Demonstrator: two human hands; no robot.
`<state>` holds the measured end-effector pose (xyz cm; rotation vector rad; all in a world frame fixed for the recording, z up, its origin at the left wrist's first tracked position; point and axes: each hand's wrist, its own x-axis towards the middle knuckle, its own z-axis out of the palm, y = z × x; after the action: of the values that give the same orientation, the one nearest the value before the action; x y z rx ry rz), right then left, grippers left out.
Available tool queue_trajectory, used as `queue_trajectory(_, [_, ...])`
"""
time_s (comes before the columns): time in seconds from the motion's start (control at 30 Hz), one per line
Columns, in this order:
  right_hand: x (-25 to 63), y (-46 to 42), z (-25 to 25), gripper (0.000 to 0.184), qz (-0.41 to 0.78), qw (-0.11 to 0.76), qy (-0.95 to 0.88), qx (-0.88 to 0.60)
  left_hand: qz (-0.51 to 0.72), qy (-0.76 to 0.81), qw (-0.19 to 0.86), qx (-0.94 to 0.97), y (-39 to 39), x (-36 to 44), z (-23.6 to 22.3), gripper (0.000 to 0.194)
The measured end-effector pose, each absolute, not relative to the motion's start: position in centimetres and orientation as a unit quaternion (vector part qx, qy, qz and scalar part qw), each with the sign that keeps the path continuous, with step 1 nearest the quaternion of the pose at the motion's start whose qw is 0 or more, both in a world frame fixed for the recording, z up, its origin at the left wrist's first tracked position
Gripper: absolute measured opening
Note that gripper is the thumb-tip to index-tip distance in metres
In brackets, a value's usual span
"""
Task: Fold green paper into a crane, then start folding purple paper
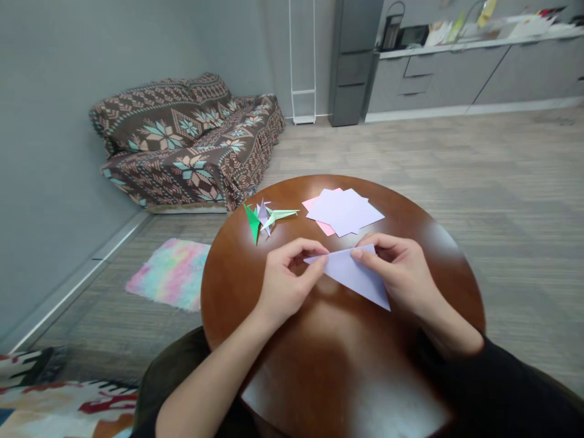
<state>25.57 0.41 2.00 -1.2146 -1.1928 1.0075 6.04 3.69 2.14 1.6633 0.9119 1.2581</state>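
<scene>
A lavender sheet of origami paper (360, 274), folded to a triangle, is held up over the round wooden table. My left hand (292, 271) pinches its narrow left corner between thumb and fingers. With thumb on the front and fingers behind, my right hand (404, 267) grips the upper right part near the top edge. One point of the triangle hangs down toward the lower right. Just beyond my hands lies a fanned stack of paper squares (344, 210), lavender on top with pink beneath. Folded paper cranes (264, 217) in green, lavender and pale green sit together at the back left.
The brown round table (237, 292) stands before me. A sofa with a patterned cover (191, 140) is against the left wall, and a pastel fluffy rug (171, 274) lies on the floor. Farther back are a grey fridge (356, 61) and kitchen cabinets (456, 76).
</scene>
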Motion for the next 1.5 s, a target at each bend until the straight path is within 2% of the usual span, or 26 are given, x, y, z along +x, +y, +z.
queue_trajectory(0.13, [25.1, 0.1, 2.3, 0.017, 0.435, 0.547, -0.512, -0.499, 0.470, 0.362, 0.447, 0.670, 3.6, 6.1, 2.2, 0.006])
queue_trajectory(0.23, [25.2, 0.3, 2.0, 0.020, 0.452, 0.556, -0.481, -0.504, 0.472, 0.371, 0.444, 0.665, 3.8, 6.0, 2.2, 0.008])
queue_trajectory(0.37, [26.1, 0.9, 1.4, 0.023, 0.455, 0.596, -0.436, -0.497, 0.477, 0.377, 0.432, 0.666, 4.1, 5.8, 2.2, 0.009])
queue_trajectory(0.5, [26.7, 1.2, 1.2, 0.018, 0.421, 0.627, -0.442, -0.483, 0.482, 0.378, 0.422, 0.668, 4.2, 5.6, 2.1, 0.007])
queue_trajectory(0.7, [26.4, 0.5, 2.3, 0.020, 0.465, 0.530, -0.528, -0.473, 0.474, 0.371, 0.401, 0.691, 4.1, 5.6, 2.1, 0.008])
queue_trajectory(0.93, [26.3, 0.3, 2.4, 0.018, 0.414, 0.518, -0.566, -0.489, 0.482, 0.364, 0.357, 0.713, 3.8, 5.9, 2.4, 0.005])
queue_trajectory(1.13, [25.7, 0.2, 2.5, 0.018, 0.430, 0.462, -0.607, -0.483, 0.479, 0.348, 0.382, 0.710, 3.5, 6.2, 2.0, 0.009])
queue_trajectory(1.27, [25.7, 0.3, 2.5, 0.019, 0.442, 0.472, -0.583, -0.492, 0.491, 0.362, 0.417, 0.673, 3.6, 6.1, 2.0, 0.014])
queue_trajectory(1.5, [26.0, 0.4, 2.0, 0.018, 0.555, 0.507, -0.434, -0.496, 0.526, 0.359, 0.466, 0.615, 4.4, 5.7, 2.1, 0.016])
